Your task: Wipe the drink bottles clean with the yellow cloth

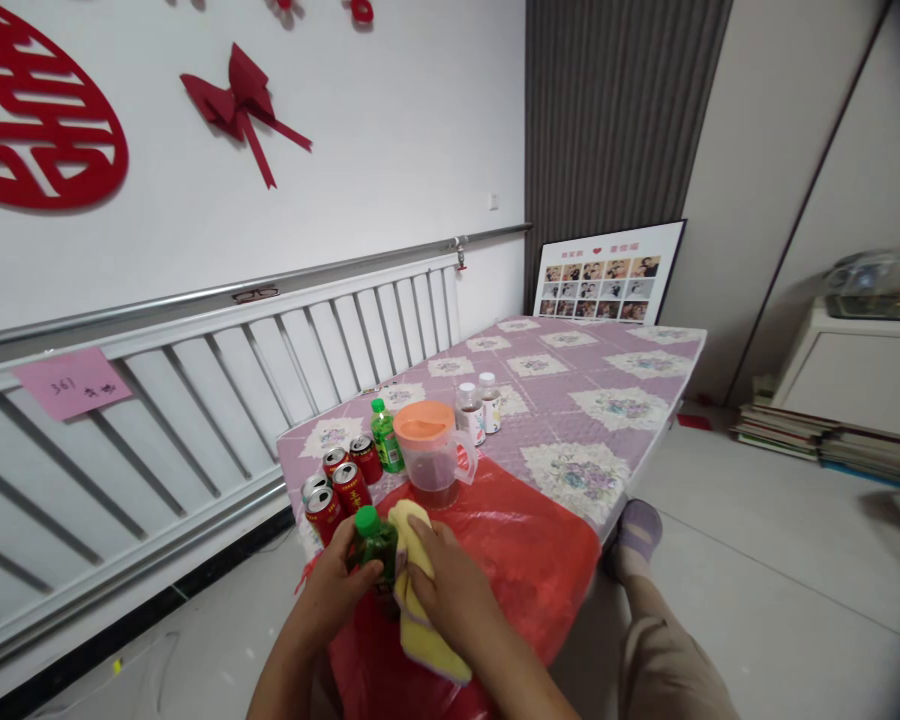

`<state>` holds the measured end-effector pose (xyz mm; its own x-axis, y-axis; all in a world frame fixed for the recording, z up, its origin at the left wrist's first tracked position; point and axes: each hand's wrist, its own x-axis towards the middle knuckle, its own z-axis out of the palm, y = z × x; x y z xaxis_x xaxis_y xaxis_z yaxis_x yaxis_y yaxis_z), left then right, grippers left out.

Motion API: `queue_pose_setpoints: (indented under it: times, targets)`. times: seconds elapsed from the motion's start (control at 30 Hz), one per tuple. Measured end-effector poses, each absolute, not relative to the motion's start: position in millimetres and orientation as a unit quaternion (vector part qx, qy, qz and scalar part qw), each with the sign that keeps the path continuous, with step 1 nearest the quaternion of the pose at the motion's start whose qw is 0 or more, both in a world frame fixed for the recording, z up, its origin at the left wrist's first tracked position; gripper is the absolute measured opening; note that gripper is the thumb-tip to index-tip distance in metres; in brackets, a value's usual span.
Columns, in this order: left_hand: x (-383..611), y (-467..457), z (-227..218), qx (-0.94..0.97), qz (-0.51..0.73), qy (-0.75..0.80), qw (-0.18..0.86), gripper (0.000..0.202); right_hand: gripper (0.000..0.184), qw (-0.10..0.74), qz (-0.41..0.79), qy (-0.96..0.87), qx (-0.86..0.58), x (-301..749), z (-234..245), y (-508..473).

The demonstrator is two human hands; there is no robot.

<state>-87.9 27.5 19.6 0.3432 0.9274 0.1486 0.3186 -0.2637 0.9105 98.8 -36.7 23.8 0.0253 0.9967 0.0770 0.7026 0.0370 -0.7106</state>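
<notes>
My left hand point(339, 590) is closed round a green-capped plastic bottle point(376, 536) near the front of the table. In my right hand point(450, 580) is a folded yellow cloth point(429, 640), pressed against the side of that bottle. Part of the bottle is hidden by my fingers and the cloth. A red plastic sheet or bag point(525, 550) lies under both hands. Just beyond them stands a clear pitcher point(431, 470) with an orange lid. Several red drink cans point(352, 488) are grouped to the left, beside another green bottle point(387, 436).
Two white-capped bottles point(470, 415) stand behind the pitcher on the purple flowered tablecloth point(581, 395). A white radiator point(285, 350) runs along the left wall. A photo board point(607, 275) leans at the far end. My foot point(637, 528) is beside the table's right edge.
</notes>
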Motion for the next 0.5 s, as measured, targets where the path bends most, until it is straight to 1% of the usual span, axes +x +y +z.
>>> queue_pose_setpoints:
  times: [0.1,0.2,0.4,0.5]
  targets:
    - [-88,28,19,0.702,0.355,0.43,0.442,0.058,0.063,0.352,0.228,-0.658,-0.625,97,33,-35]
    - [-88,28,19,0.698,0.361,0.429,0.445,0.058,0.062,0.355,0.222,-0.653,-0.631,94,28,-32]
    - [-92,31,14,0.711,0.345,0.425,0.441,0.054,0.055,0.226,0.245,-0.637,-0.695,92,-4,-34]
    - [-93,32,8,0.706,0.346,0.42,0.452,0.06,0.054,0.209,0.242,-0.635,-0.703,92,-11,-36]
